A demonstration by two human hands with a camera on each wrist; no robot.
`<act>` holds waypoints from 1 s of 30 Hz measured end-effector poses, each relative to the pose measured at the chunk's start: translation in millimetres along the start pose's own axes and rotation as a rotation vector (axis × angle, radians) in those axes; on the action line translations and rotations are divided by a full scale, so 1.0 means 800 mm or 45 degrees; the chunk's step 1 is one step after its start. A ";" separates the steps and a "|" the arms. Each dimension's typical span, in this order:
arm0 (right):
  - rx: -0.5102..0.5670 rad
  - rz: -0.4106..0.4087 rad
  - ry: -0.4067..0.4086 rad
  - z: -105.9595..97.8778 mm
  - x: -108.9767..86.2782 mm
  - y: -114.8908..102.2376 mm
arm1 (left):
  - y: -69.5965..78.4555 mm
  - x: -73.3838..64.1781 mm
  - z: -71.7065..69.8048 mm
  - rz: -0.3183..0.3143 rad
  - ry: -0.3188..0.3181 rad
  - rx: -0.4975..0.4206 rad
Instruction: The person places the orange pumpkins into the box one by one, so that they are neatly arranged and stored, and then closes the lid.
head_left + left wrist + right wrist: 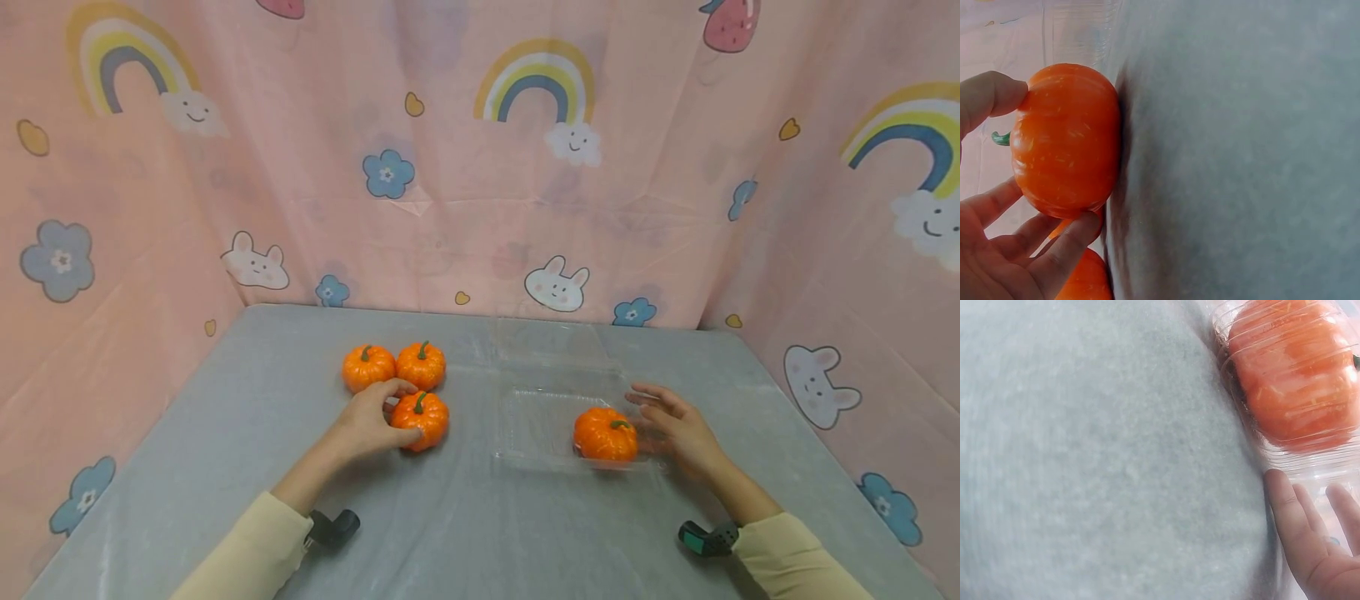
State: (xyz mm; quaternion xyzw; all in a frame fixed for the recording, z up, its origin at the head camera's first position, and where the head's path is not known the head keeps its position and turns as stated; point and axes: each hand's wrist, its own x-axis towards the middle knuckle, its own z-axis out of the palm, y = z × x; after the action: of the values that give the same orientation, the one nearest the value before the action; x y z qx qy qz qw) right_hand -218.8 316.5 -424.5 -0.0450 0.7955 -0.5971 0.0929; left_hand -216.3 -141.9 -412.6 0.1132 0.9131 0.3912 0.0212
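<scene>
My left hand (pixel 372 423) grips a small orange pumpkin (pixel 424 422) with a green stem, thumb on one side and fingers on the other. In the left wrist view that pumpkin (pixel 1069 140) is right at the grey tabletop. A second pumpkin (pixel 604 435) sits in the right end of a clear plastic box (pixel 536 425), its lid laid back behind it. Beside the box's right wall is my right hand (pixel 678 429), fingers loosely spread and holding nothing. In the right wrist view its fingertips (pixel 1277 481) come right to the wall of the box.
Two more pumpkins, one on the left (pixel 367 367) and one on the right (pixel 422 365), stand side by side just behind my left hand. The box's clear lid (pixel 551 342) reaches toward the table's back edge. A pink patterned curtain (pixel 450 225) surrounds the grey table (pixel 450 533).
</scene>
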 end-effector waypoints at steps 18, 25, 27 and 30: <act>-0.004 0.001 -0.005 0.002 -0.002 -0.003 | 0.009 -0.002 -0.003 0.034 0.043 -0.048; 0.002 0.003 -0.006 0.001 -0.002 -0.002 | 0.024 -0.006 -0.008 0.067 0.058 -0.067; 0.002 0.002 -0.006 0.000 -0.002 -0.002 | 0.030 -0.008 -0.009 0.077 0.061 -0.073; 0.000 0.003 -0.005 0.000 -0.002 -0.002 | 0.040 -0.010 -0.011 0.093 0.067 -0.083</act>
State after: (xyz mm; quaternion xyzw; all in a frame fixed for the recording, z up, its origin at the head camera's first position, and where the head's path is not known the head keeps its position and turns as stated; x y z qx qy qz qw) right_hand -217.6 316.2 -423.1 -0.0452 0.7953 -0.5970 0.0951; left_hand -203.6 -128.7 -383.9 0.1355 0.8954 0.4240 -0.0136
